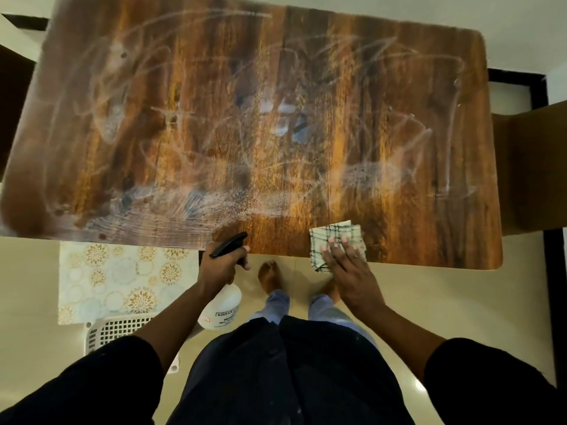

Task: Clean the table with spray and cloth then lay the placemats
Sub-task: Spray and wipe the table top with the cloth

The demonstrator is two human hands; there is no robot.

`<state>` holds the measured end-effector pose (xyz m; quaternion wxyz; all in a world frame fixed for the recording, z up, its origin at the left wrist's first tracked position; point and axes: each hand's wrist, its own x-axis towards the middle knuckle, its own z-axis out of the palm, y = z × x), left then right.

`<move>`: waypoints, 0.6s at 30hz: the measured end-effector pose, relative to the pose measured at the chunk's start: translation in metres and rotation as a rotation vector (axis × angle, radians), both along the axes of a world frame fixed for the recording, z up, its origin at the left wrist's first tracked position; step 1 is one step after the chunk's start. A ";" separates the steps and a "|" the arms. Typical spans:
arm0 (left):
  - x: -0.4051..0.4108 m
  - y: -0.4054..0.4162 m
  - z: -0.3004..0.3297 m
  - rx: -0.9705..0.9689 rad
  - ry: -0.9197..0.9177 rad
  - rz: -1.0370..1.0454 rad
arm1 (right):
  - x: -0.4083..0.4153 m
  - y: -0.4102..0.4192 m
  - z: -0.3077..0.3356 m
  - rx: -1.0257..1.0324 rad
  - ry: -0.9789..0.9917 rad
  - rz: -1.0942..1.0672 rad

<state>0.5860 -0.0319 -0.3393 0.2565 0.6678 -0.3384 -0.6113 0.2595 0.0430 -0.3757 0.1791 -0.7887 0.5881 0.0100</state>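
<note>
Head view: we're wiping the streaky brown wooden bench [306, 87], right hand [346, 271] flat on folded checked cloth [334, 237], left hand [219, 265] gripping white spray bottle [221, 305]; patterned placemats [122, 280] not yet laid.

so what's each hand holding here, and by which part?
Left hand grips the spray bottle by its neck, just under the black trigger head. Right hand holds nothing: it presses flat on the folded checked cloth at the table edge.

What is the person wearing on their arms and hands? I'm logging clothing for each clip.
Both arms have dark, near-black sleeves reaching about the elbows, leaving the forearms bare. The left hand and right hand are bare: no gloves, and no rings, watch or bracelets are visible. The nails on the right hand's fingers look pale.
</note>
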 end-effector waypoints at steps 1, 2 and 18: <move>0.002 0.001 0.000 -0.004 -0.012 0.019 | 0.013 -0.001 -0.003 -0.009 -0.025 0.036; 0.005 0.002 -0.001 -0.009 -0.024 0.039 | 0.027 -0.003 -0.005 -0.023 -0.052 0.084; 0.034 0.020 0.009 -0.053 -0.198 0.267 | 0.174 -0.138 0.003 0.110 -0.124 0.411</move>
